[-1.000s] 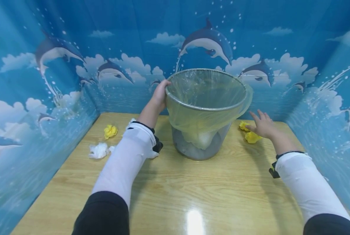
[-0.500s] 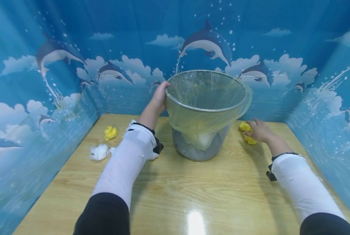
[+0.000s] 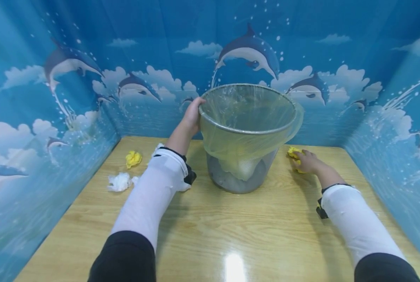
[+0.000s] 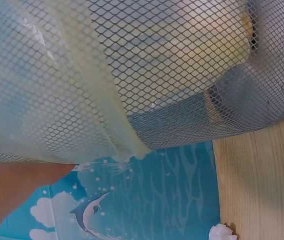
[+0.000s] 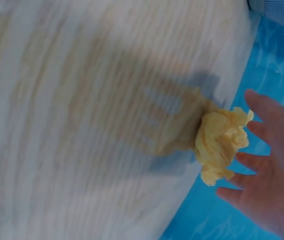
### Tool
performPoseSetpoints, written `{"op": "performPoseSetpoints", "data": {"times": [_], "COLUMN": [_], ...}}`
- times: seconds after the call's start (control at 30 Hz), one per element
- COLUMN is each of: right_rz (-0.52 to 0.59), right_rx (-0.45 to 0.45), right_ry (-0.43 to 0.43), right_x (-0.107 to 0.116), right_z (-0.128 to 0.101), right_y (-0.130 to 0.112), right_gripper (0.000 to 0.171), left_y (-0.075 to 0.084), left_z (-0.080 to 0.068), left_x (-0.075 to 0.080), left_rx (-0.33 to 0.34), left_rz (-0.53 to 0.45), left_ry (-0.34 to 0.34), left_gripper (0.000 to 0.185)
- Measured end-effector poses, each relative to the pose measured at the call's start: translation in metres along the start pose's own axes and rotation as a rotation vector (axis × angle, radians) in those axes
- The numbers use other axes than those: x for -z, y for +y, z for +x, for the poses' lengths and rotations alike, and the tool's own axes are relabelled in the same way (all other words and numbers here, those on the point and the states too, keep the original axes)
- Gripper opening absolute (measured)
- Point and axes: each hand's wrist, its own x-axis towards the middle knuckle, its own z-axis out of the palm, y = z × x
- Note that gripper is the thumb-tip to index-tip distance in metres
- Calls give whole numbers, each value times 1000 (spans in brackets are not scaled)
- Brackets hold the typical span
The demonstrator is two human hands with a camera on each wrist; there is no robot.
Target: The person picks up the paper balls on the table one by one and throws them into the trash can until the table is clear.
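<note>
A grey mesh bin point(image 3: 243, 178) lined with a yellowish plastic bag point(image 3: 246, 147) stands at the back middle of the wooden table point(image 3: 231, 231). My left hand point(image 3: 193, 111) grips its near-left rim. In the left wrist view the mesh wall point(image 4: 181, 65) and the bag point(image 4: 57, 100) fill the frame above my left hand point(image 4: 12, 185). My right hand point(image 3: 306, 160) lies on the table right of the bin, over yellow crumpled paper point(image 3: 294, 152). The right wrist view shows that hand point(image 5: 266, 170) with fingers stretched out, touching a yellow paper ball point(image 5: 220, 144).
On the table's left lie a yellow paper ball point(image 3: 132, 158) and a white crumpled paper point(image 3: 119, 181); more white paper point(image 3: 183, 187) peeks from behind my left sleeve. Blue dolphin-print walls point(image 3: 72, 98) close in the left, back and right.
My right hand has come down and leftward from above the table onto the yellow papers beside the bin. My left hand has stayed on the rim.
</note>
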Motion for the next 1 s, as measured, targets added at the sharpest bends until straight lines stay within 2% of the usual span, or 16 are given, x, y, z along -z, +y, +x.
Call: {"op": "performPoseSetpoints", "data": {"times": [0.2,0.6,0.87,1.0], "right_rz": [43,49,46,69], "right_rx": [-9,-14,-21,-58], "right_ry": [-26,1,0,-24], "right_x": [-4,-14,-13,-10], "right_z": [4,11,9,5], "right_y": [4,5,13,15], "right_gripper": [64,62,65,66], "left_y": [0,1,0,0], "left_z": [0,1,2,1], "left_x": [1,1,0,0], "left_rx": [-5,4,-1,0], "left_rz": [2,0,8,4], "left_ry": [3,4,-4,-2], "left_gripper": [19,20,20,20]}}
